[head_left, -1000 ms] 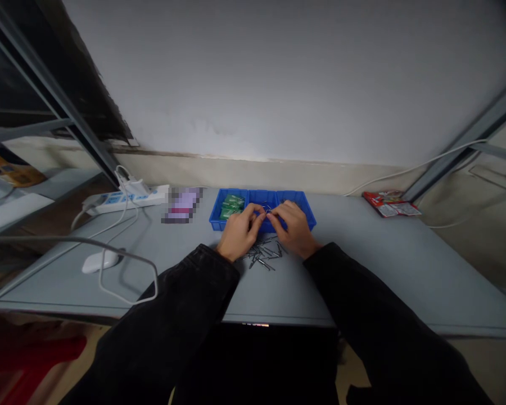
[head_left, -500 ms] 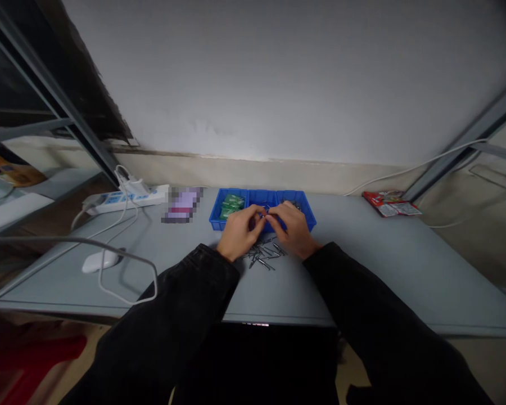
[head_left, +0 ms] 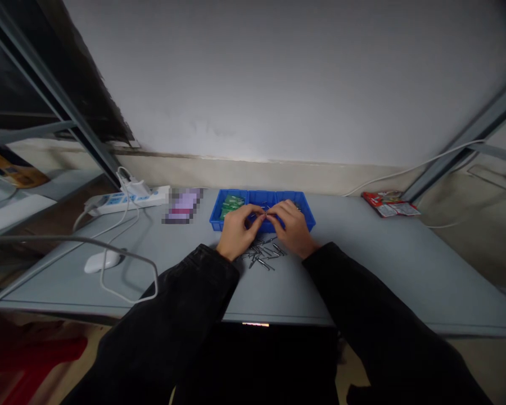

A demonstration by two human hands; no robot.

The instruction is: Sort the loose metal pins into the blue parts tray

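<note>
My left hand (head_left: 239, 229) and my right hand (head_left: 293, 226) meet fingertip to fingertip over the front of a blue three-part bin (head_left: 263, 197). Both pinch closed at the same spot, where a small thin piece barely shows; its kind is too small to make out. Green packets (head_left: 231, 205) lie in the bin's left compartment. A few thin pieces show in the middle one, and the right one is mostly covered by my right hand. Below my hands, several slim metal pen-like parts (head_left: 263, 254) are heaped loosely on the grey table (head_left: 278, 298).
To the left are a white power strip (head_left: 130, 199) with a plugged-in charger, a blurred-out purple item (head_left: 183, 206), a white mouse (head_left: 103, 261) and looping white cables (head_left: 129, 301). A red packet (head_left: 390, 204) lies at the back right. A wall stands behind the table.
My fingertips have shifted slightly against each other and remain pinched together. The bin and the heap of metal parts have stayed in place.
</note>
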